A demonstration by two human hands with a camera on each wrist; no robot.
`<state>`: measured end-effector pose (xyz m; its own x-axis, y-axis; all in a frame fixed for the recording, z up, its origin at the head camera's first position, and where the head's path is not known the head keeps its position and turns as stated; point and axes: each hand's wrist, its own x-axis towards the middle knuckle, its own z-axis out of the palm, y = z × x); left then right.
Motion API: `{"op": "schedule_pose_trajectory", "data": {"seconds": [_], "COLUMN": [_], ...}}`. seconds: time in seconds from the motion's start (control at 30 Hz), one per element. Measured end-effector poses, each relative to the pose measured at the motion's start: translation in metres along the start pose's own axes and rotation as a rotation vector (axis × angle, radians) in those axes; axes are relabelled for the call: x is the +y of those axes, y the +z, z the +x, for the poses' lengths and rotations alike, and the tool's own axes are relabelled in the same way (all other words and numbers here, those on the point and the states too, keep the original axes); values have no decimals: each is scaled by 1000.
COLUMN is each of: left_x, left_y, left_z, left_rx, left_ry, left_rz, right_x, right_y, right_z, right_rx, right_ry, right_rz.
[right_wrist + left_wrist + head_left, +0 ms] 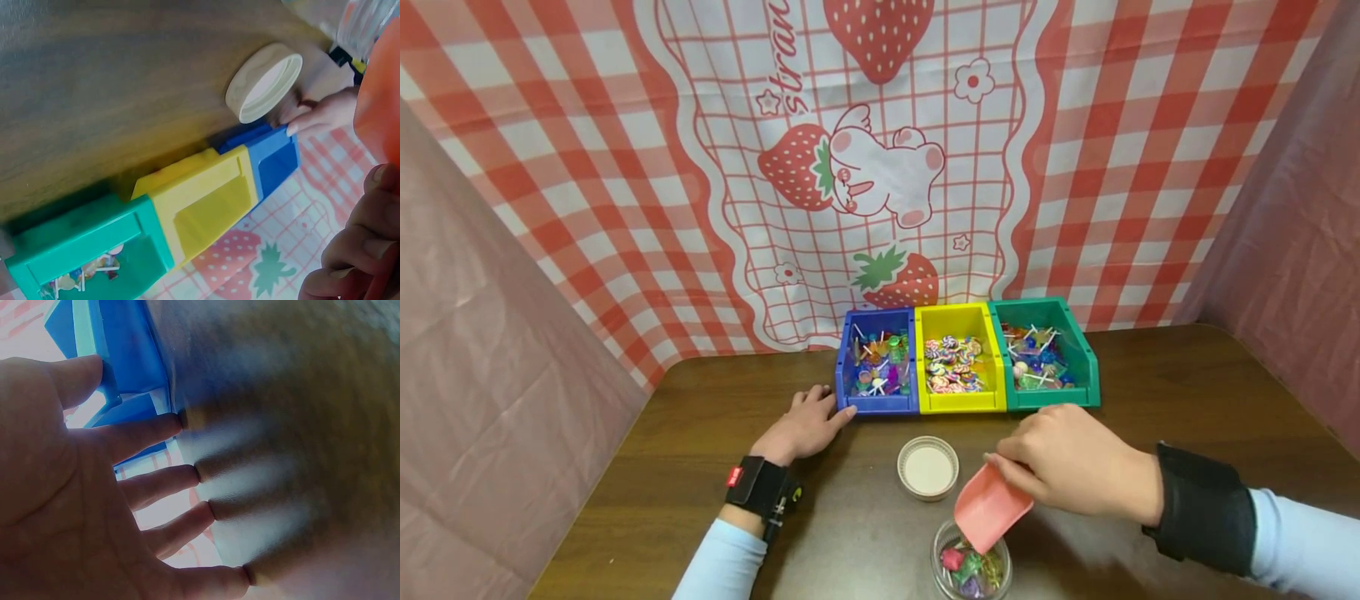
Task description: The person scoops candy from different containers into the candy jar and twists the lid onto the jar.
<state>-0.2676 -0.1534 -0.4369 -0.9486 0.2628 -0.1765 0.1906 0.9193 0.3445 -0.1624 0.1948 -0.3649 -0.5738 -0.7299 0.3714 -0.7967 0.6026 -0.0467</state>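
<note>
In the head view my right hand (1063, 462) grips a pink scoop (992, 508) by its handle. The scoop tilts mouth-down over a clear jar (938, 575) that holds colourful wrapped candies (970, 571). Its orange-looking side (380, 94) fills the right edge of the right wrist view, beside my curled fingers (369, 244). My left hand (808, 425) rests with spread fingertips on the table, its thumb at the front corner of the blue bin (877, 405). In the left wrist view the palm (56, 494) shows with nothing in it.
A cream lid (928, 468) lies inside-up between the jar and the bins. The yellow bin (962, 403) holds swirled lollipops; the blue and green (1054, 398) bins hold mixed candies. A strawberry-print cloth (880, 167) hangs behind the wooden table (700, 433).
</note>
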Motion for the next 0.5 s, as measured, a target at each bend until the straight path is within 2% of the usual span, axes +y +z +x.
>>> {"op": "schedule_pose_trajectory", "data": {"seconds": [0.3, 0.5], "left_x": [0, 0], "left_y": [0, 1], "left_z": [0, 1], "left_rx": [5, 14], "left_ry": [-2, 11], "left_rz": [-5, 5], "right_x": [19, 29], "right_y": [-9, -8], "right_z": [21, 43], "right_rx": [-101, -85], "right_ry": [236, 286], "right_rz": [36, 45]}}
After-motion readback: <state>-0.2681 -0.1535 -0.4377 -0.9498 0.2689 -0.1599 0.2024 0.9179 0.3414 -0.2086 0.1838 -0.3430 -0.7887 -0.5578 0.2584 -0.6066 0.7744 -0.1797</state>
